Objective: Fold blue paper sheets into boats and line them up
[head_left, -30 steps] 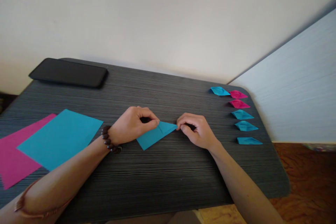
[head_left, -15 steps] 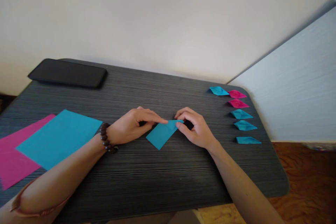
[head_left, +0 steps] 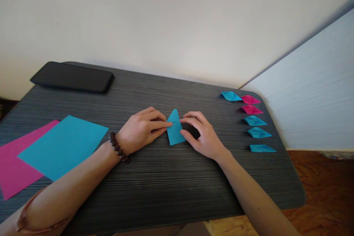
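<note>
Folded blue paper (head_left: 175,134) pointed away lengthwise, one edge pinched by left hand (head_left: 143,127). Right hand (head_left: 204,135), fingers parted, touched the opposite edge.

The table's back (head_left: 166,86) is passable between black slab (head_left: 73,76) and folded papers (head_left: 231,96).

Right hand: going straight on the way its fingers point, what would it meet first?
The folded paper, which it seems to be touching; beyond that, probably the left hand.

A pointed blue paper (head_left: 175,134) lies mid-tabletop (head_left: 163,188), a square blue sheet (head_left: 66,145) leftward, two diamond-shaped pink papers (head_left: 252,109) near the right edge.
</note>
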`<state>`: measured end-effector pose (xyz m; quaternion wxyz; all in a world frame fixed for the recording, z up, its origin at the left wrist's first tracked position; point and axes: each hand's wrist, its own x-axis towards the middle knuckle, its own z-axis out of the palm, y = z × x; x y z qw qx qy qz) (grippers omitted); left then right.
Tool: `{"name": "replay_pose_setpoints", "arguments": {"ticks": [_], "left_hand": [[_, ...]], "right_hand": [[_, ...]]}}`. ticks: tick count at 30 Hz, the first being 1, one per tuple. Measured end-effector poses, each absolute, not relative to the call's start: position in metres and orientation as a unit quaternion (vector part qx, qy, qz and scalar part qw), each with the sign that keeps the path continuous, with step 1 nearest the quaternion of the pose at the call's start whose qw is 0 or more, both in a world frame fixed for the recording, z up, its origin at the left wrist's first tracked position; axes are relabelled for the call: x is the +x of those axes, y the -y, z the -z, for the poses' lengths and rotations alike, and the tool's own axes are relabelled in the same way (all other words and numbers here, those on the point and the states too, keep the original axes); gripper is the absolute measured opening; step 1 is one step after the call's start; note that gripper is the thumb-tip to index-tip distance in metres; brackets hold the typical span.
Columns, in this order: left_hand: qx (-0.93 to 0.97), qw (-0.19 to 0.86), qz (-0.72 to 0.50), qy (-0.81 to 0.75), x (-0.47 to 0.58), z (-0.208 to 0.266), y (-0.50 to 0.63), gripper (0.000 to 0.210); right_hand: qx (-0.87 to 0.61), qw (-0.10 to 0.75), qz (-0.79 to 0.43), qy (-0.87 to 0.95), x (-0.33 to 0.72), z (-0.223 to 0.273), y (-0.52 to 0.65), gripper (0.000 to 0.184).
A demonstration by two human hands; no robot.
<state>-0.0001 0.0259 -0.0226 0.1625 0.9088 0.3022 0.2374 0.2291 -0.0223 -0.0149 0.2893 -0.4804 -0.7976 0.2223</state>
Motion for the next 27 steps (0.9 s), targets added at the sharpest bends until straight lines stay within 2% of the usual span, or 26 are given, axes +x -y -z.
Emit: {"name": "replay_pose_setpoints", "arguments": {"ticks": [5, 7, 9, 11, 16, 27], "left_hand": [[0.913, 0.098, -0.228, -0.323, -0.001, 0.021, -0.023, 0.022], [0.924, 0.082, -0.210, -0.310, 0.000, 0.019, -0.021, 0.023], [0.932, 0.068, -0.192, -0.298, 0.002, 0.017, -0.019, 0.024], [0.936, 0.053, -0.180, -0.298, 0.005, 0.015, -0.016, 0.026], [0.936, 0.041, -0.151, -0.314, 0.008, 0.013, -0.013, 0.031], [0.943, 0.089, -0.141, -0.288, 0.005, 0.018, -0.015, 0.033]], "right_hand": [[-0.445, 0.252, -0.227, 0.829, 0.231, 0.014, 0.023, 0.045], [-0.441, 0.256, -0.216, 0.832, 0.231, 0.016, 0.023, 0.038], [-0.454, 0.265, -0.193, 0.829, 0.230, 0.019, 0.023, 0.022], [-0.476, 0.268, -0.161, 0.822, 0.231, 0.021, 0.023, 0.017], [-0.495, 0.244, -0.123, 0.825, 0.233, 0.020, 0.022, 0.019], [-0.462, 0.242, -0.165, 0.837, 0.232, 0.022, 0.021, 0.023]]}}
